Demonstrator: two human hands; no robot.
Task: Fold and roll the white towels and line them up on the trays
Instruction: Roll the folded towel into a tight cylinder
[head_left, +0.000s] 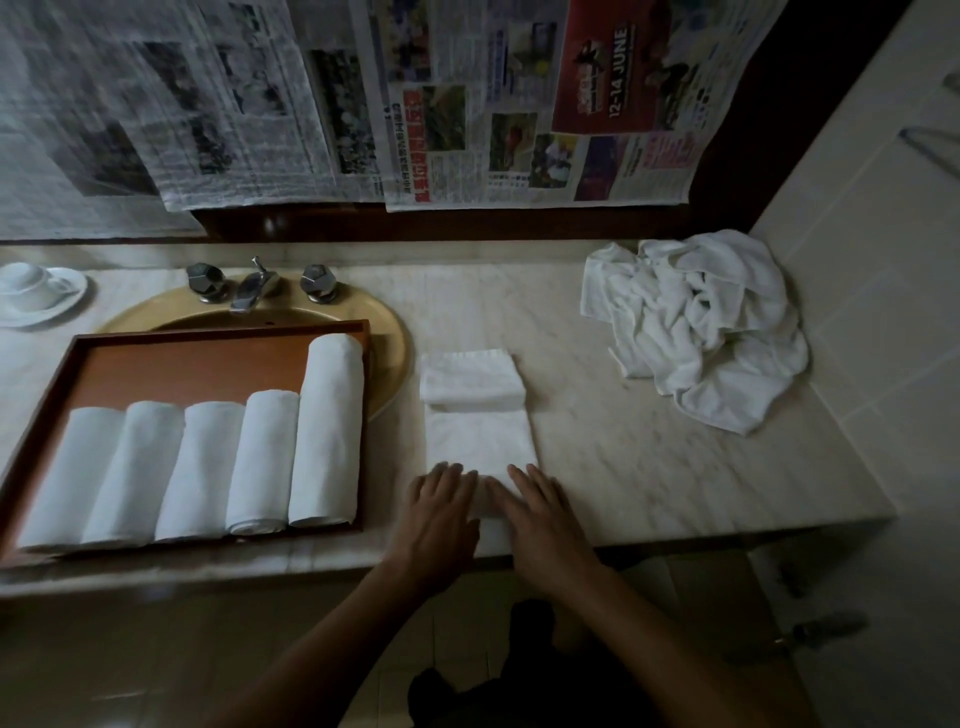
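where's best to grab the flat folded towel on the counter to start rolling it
Probably its near short edge, from the front of the counter: the folded towel lies as a long strip running away from the person, and the left hand and right hand rest flat there.

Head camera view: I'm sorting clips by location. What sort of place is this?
Most likely a bathroom vanity, perhaps in a hotel or spa: a marble-look counter with an inset basin and metal taps, a tiled wall, and a wooden tray of rolled white towels.
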